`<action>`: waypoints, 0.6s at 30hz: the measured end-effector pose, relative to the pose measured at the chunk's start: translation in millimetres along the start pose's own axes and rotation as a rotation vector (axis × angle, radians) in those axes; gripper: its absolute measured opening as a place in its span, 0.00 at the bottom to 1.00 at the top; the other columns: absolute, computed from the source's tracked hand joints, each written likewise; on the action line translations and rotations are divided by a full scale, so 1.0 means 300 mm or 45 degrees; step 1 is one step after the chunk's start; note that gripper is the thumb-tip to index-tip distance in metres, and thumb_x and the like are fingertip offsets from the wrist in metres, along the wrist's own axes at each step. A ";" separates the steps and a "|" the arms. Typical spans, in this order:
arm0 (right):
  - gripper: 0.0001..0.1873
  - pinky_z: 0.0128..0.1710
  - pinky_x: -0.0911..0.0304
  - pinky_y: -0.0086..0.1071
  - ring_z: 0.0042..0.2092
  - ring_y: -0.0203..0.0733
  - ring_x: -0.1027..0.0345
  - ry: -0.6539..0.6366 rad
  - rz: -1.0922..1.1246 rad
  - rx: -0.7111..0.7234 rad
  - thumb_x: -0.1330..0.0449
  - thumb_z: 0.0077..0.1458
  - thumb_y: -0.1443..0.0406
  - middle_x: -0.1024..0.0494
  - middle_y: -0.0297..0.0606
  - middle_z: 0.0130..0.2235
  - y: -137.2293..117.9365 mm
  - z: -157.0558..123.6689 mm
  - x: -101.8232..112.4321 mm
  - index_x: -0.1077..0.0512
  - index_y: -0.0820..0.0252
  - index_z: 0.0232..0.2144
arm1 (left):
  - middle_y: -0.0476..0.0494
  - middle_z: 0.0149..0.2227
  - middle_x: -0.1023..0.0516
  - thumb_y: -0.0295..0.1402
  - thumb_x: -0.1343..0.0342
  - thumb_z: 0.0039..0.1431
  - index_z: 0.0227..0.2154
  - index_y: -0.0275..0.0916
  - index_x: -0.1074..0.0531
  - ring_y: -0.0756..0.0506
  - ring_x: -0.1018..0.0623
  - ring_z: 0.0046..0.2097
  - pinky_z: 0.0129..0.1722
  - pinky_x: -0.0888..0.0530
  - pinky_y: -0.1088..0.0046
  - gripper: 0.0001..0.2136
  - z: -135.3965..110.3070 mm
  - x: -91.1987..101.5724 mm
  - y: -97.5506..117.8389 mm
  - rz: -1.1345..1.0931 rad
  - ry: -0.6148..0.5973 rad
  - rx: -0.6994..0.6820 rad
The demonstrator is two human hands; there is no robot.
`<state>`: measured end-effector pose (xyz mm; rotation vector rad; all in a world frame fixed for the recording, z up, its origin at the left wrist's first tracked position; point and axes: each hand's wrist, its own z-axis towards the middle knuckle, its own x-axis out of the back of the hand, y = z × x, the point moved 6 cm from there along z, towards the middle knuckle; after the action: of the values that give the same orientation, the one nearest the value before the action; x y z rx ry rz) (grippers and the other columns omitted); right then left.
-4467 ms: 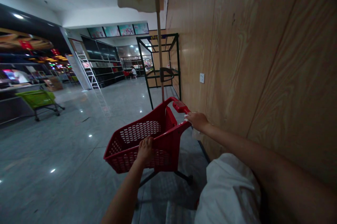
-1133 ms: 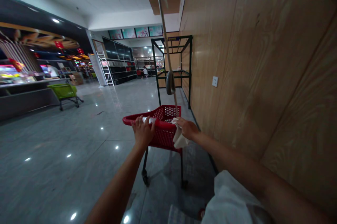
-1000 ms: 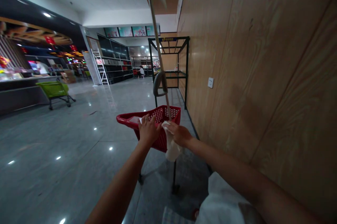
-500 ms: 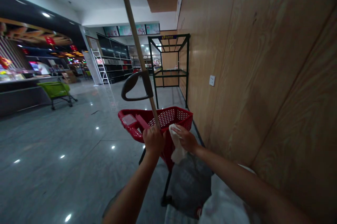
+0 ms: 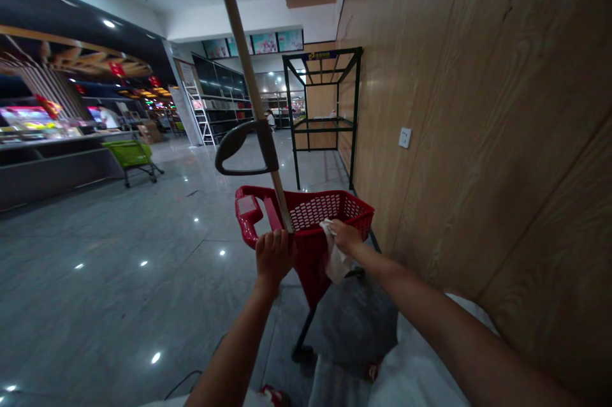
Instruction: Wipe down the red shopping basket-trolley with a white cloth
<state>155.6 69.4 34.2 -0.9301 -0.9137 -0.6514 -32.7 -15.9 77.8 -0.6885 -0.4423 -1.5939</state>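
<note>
A small red plastic shopping cart (image 5: 306, 247) with a perforated basket stands in front of me. My left hand (image 5: 275, 258) is closed on its near rim, right beside the foot of a tall pale pole (image 5: 239, 30). Partway up, the pole carries a dark grey looped handle (image 5: 248, 148). My right hand (image 5: 345, 236) pinches a white cloth (image 5: 338, 265) that hangs against the cart's near outer side. The fingertips of the right hand are partly hidden by the cloth.
A wood-panelled wall (image 5: 430, 107) with a socket (image 5: 405, 138) runs close along the right. Behind the cart stands a dark metal rack (image 5: 326, 126). Farther left are a green shopping cart (image 5: 131, 155), a long counter (image 5: 62, 164) and a white ladder (image 5: 201, 115).
The cart has shifted right in view and turned a little, showing more of its near side. Both hands stay at the cart; the cloth has moved slightly right. The view has swung left.
</note>
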 end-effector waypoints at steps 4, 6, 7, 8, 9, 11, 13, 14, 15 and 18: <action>0.22 0.52 0.40 0.32 0.54 0.41 0.35 -0.104 -0.020 -0.026 0.52 0.59 0.72 0.30 0.40 0.56 0.030 0.017 0.023 0.30 0.58 0.52 | 0.37 0.42 0.23 0.39 0.54 0.59 0.42 0.39 0.27 0.39 0.28 0.42 0.48 0.40 0.57 0.15 -0.003 -0.020 -0.030 -0.010 0.017 0.138; 0.17 0.49 0.40 0.29 0.51 0.40 0.32 -0.164 0.011 0.065 0.51 0.60 0.69 0.25 0.37 0.51 -0.057 0.054 0.018 0.27 0.57 0.47 | 0.38 0.41 0.22 0.39 0.53 0.59 0.41 0.39 0.26 0.39 0.28 0.41 0.48 0.40 0.58 0.14 0.000 -0.024 -0.039 -0.001 0.052 0.184; 0.16 0.48 0.39 0.28 0.50 0.39 0.31 -0.179 0.034 0.134 0.50 0.60 0.67 0.23 0.35 0.49 -0.118 0.074 0.013 0.26 0.55 0.46 | 0.38 0.41 0.22 0.39 0.53 0.59 0.40 0.39 0.26 0.39 0.28 0.41 0.48 0.40 0.58 0.14 0.002 -0.025 -0.041 0.002 0.063 0.191; 0.15 0.48 0.39 0.27 0.49 0.38 0.31 -0.182 0.055 0.211 0.50 0.61 0.66 0.23 0.33 0.48 -0.183 0.092 0.006 0.26 0.54 0.46 | 0.38 0.41 0.22 0.39 0.53 0.59 0.40 0.39 0.26 0.39 0.28 0.41 0.47 0.39 0.58 0.14 0.005 -0.025 -0.045 0.004 0.065 0.191; 0.15 0.47 0.39 0.27 0.49 0.38 0.31 -0.169 0.068 0.284 0.50 0.61 0.65 0.23 0.32 0.48 -0.244 0.105 0.000 0.27 0.53 0.45 | 0.38 0.40 0.22 0.39 0.53 0.59 0.39 0.39 0.26 0.39 0.28 0.41 0.47 0.39 0.58 0.14 0.007 -0.023 -0.048 0.005 0.060 0.186; 0.14 0.48 0.40 0.28 0.49 0.39 0.32 -0.104 0.058 0.383 0.49 0.61 0.65 0.24 0.33 0.49 -0.332 0.117 -0.009 0.28 0.53 0.46 | 0.38 0.40 0.22 0.39 0.53 0.59 0.39 0.39 0.26 0.39 0.28 0.42 0.48 0.39 0.58 0.14 0.012 -0.019 -0.060 0.003 0.044 0.173; 0.14 0.49 0.40 0.29 0.50 0.39 0.33 -0.053 0.015 0.396 0.50 0.61 0.66 0.25 0.34 0.50 -0.346 0.109 -0.017 0.29 0.53 0.46 | 0.38 0.40 0.22 0.40 0.53 0.59 0.39 0.38 0.26 0.39 0.27 0.42 0.49 0.39 0.59 0.14 0.014 -0.014 -0.077 -0.003 0.032 0.159; 0.15 0.50 0.41 0.29 0.51 0.38 0.33 -0.050 -0.010 0.367 0.50 0.61 0.65 0.25 0.35 0.50 -0.323 0.100 -0.021 0.29 0.52 0.47 | 0.37 0.41 0.22 0.40 0.53 0.59 0.39 0.39 0.26 0.39 0.27 0.43 0.49 0.39 0.59 0.15 0.013 -0.014 -0.088 -0.007 0.026 0.151; 0.15 0.50 0.41 0.28 0.51 0.38 0.34 -0.060 -0.034 0.323 0.51 0.62 0.65 0.26 0.35 0.51 -0.283 0.089 -0.024 0.29 0.52 0.48 | 0.37 0.41 0.22 0.40 0.53 0.59 0.40 0.39 0.26 0.39 0.27 0.43 0.49 0.39 0.58 0.15 0.011 -0.016 -0.099 -0.011 0.019 0.143; 0.15 0.49 0.40 0.29 0.50 0.38 0.33 -0.104 -0.107 0.138 0.52 0.63 0.65 0.26 0.36 0.51 -0.107 0.045 -0.022 0.29 0.54 0.47 | 0.37 0.42 0.23 0.40 0.53 0.59 0.41 0.39 0.27 0.39 0.27 0.44 0.51 0.39 0.57 0.15 0.000 -0.026 -0.135 -0.035 -0.003 0.135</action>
<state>121.7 67.1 44.8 -0.8296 -1.0552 -0.6326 -72.3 -4.3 77.0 -0.6063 -0.5360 -1.5833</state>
